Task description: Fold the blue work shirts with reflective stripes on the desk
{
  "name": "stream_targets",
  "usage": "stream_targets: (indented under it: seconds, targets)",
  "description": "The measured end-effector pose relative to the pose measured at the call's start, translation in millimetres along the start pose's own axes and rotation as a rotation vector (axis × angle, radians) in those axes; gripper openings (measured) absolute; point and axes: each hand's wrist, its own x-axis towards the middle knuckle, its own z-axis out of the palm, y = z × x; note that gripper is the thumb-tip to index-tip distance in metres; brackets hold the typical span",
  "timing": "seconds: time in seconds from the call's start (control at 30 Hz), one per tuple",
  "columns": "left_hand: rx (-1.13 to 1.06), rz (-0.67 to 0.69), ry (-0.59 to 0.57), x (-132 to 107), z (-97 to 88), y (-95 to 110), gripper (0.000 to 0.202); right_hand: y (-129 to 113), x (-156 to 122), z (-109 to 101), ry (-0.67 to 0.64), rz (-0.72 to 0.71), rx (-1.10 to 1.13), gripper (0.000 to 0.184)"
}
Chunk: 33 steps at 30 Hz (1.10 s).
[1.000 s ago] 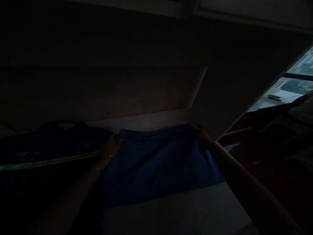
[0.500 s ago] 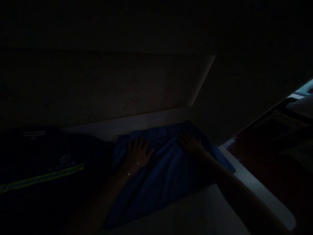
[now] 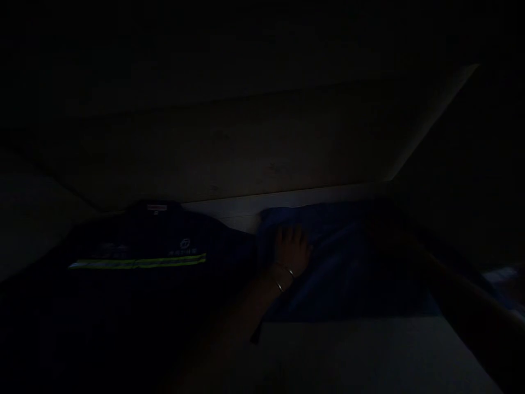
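Observation:
The scene is very dark. A blue cloth (image 3: 328,284) lies spread on a pale surface. My left hand (image 3: 293,251), with two thin bangles at the wrist, rests on the cloth's left part. Its fingers are drawn in and bent against the fabric, seemingly gripping it. My right hand (image 3: 388,232) reaches over the cloth's far right part; shadow hides its fingers. Left of the cloth lies a dark work jacket (image 3: 164,295), collar away from me, with a yellow-green reflective stripe (image 3: 135,264) and a pale printed logo across the chest.
Behind the clothes rises a dim, stained panel (image 3: 246,158), with a pale ledge (image 3: 229,208) along its foot. A slanted pale edge (image 3: 435,123) stands at the right. Bare pale surface (image 3: 348,350) shows in front of the cloth.
My view has turned left, so more of the jacket shows. My left hand's spread fingers have drawn in on the cloth. The picture has grown darker, and my right hand is harder to see.

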Motion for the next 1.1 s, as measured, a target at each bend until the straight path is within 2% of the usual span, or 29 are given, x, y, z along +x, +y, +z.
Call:
stream_targets:
  seconds: [0.1,0.17,0.27,0.3,0.37,0.47,0.53,0.6,0.73,0.8,0.9,1.0,1.1]
  targets:
    - [0.015,0.071,-0.009,-73,-37.1,-3,0.045,-34,-6,-28,0.007,0.036,-0.086,0.043]
    - [0.037,0.015,-0.030,-132,-61.6,-15,0.040,-74,-23,-47,0.082,0.077,-0.027,0.040]
    - [0.164,-0.234,-0.034,-217,-94.4,-47,0.039,-154,-68,-61,0.130,0.126,0.270,0.042]
    - [0.221,-0.337,-0.026,-242,-104.1,-58,0.040,-184,-84,-62,0.107,0.131,0.405,0.042]
    - [0.321,-0.523,-0.006,-286,-120.3,-78,0.045,-242,-115,-62,-0.046,0.041,0.646,0.041]
    - [0.327,-0.671,-0.029,-333,-133.8,-95,0.049,-319,-143,-70,-0.221,-0.160,0.774,0.042]
    - [0.211,-0.688,-0.098,-354,-135.6,-95,0.042,-360,-146,-81,-0.234,-0.220,0.678,0.049]
    - [0.100,-0.675,-0.151,-366,-134.5,-90,0.039,-390,-140,-91,-0.228,-0.232,0.520,0.056]
    - [0.141,-0.658,-0.125,-382,-132.5,-76,0.035,-422,-119,-98,-0.216,-0.238,0.387,0.045]
    - [0.211,-0.675,-0.108,-395,-131.5,-75,0.039,-427,-111,-97,-0.195,-0.245,0.410,0.041]
    - [0.245,-0.751,-0.107,-422,-127.0,-85,0.046,-429,-101,-95,-0.160,-0.240,0.459,0.042]
    - [0.124,-0.804,-0.178,-451,-119.8,-98,0.046,-432,-93,-96,-0.052,-0.224,0.581,0.043]
    - [0.022,-0.818,-0.253,-468,-116.3,-103,0.046,-440,-84,-99,0.121,-0.268,0.841,0.037]
